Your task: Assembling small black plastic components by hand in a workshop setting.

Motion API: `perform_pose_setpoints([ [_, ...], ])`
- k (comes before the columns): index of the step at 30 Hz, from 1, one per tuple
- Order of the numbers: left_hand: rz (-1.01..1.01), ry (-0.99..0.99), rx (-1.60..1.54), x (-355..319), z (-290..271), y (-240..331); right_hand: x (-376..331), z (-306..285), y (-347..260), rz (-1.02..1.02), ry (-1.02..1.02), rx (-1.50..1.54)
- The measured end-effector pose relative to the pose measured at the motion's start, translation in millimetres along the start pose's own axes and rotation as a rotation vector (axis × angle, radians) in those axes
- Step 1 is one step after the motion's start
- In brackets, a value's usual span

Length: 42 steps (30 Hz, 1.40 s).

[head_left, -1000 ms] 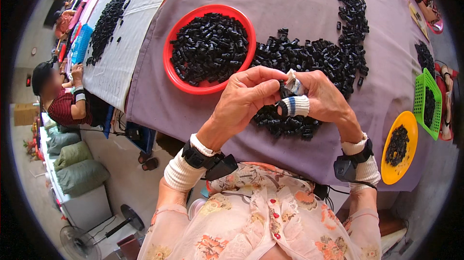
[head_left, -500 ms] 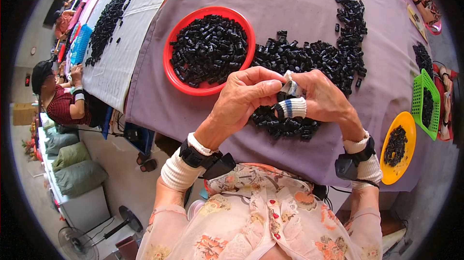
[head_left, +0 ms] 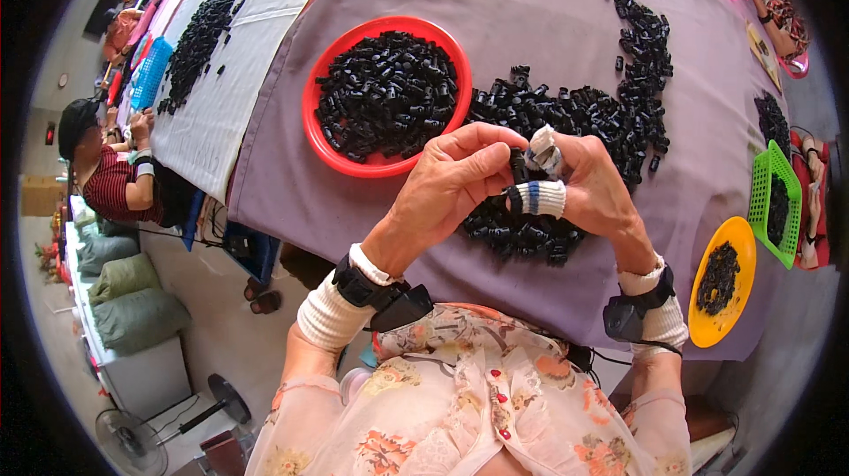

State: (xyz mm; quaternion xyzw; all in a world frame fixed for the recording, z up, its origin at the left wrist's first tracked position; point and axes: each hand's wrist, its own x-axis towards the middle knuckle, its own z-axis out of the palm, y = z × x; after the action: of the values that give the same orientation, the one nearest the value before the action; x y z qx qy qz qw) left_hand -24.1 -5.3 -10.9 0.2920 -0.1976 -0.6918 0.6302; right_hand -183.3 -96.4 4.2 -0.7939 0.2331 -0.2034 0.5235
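Black part (head_left: 517, 164) half-hidden | left hand (head_left: 451, 189) | right hand (head_left: 588, 184) pinch it

Left hand (head_left: 451, 189) against right hand (head_left: 588, 184) (pinching)

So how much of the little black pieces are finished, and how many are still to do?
Done, it seems: the red bowl is heaped with black pieces. In hand: the left hand and right hand meet on one small black piece, pinched between the fingers. Left: a big loose pile lies on the purple cloth, so quite a lot probably remains.
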Motion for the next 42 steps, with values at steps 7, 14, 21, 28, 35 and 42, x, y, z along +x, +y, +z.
perform_pose_setpoints([
  [7, 0.049, 0.042, 0.147, -4, 2, 1, 2, 7, 2, 0.013, 0.005, 0.045],
  [14, 0.03, 0.106, 0.066, -2, 6, 1, 2, 12, -2, 0.028, 0.08, 0.08],
  [21, 0.086, 0.128, 0.176, -5, 7, 0, 3, 15, 1, 0.043, 0.072, 0.059],
  [28, 0.04, 0.126, 0.105, -7, 3, 2, 3, 19, 4, 0.061, 0.116, 0.133],
  [35, 0.043, 0.083, 0.093, -11, 2, 1, 2, 18, 6, 0.07, 0.111, 0.122],
  [42, 0.068, 0.013, 0.081, -12, -6, -3, 6, 7, -8, 0.06, -0.032, -0.035],
])
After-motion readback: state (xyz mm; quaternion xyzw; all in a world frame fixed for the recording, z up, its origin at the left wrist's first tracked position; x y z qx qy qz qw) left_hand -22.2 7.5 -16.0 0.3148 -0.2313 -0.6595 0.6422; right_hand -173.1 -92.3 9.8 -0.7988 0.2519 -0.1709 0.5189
